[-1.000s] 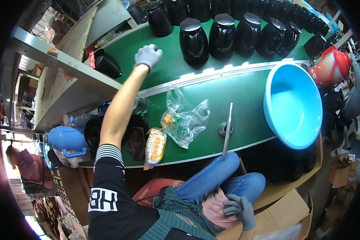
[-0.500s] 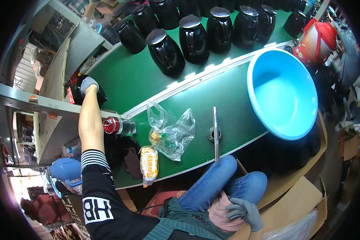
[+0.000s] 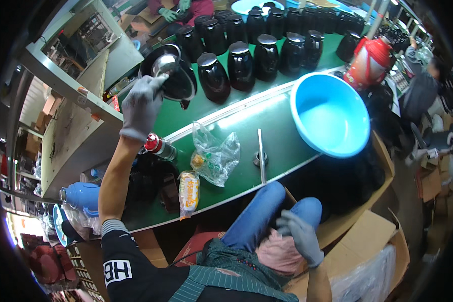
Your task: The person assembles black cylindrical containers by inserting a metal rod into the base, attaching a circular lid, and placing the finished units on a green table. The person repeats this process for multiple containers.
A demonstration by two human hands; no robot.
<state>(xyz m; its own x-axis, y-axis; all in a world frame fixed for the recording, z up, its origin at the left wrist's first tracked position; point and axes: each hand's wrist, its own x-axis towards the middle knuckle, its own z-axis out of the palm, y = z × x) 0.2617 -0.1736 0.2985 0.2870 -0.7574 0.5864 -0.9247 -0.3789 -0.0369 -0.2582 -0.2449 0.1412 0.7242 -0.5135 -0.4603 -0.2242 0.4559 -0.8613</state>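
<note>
My left hand, in a grey glove, grips a black jug at its near left side. The jug is held tilted over the far left part of the green bench, and a shiny silver round part shows on it. My fingertips are partly hidden against it. My right hand, also gloved, hovers by my lap with loosely stretched fingers and nothing visible in them. Below it a pink cloth lies on my lap. Several black jugs with silvery tops stand upright in rows beyond the white rail.
A blue basin stands right on the green bench, near a red thermos. Closer are a metal rod, a clear plastic bag, a wrapped bread pack and a red-lidded bottle. Another person's gloved hands show beyond.
My left hand has come up and right from the bench's far left, bringing the black jug into view. My right hand has lifted slightly from the pink cloth. The head view has shifted.
</note>
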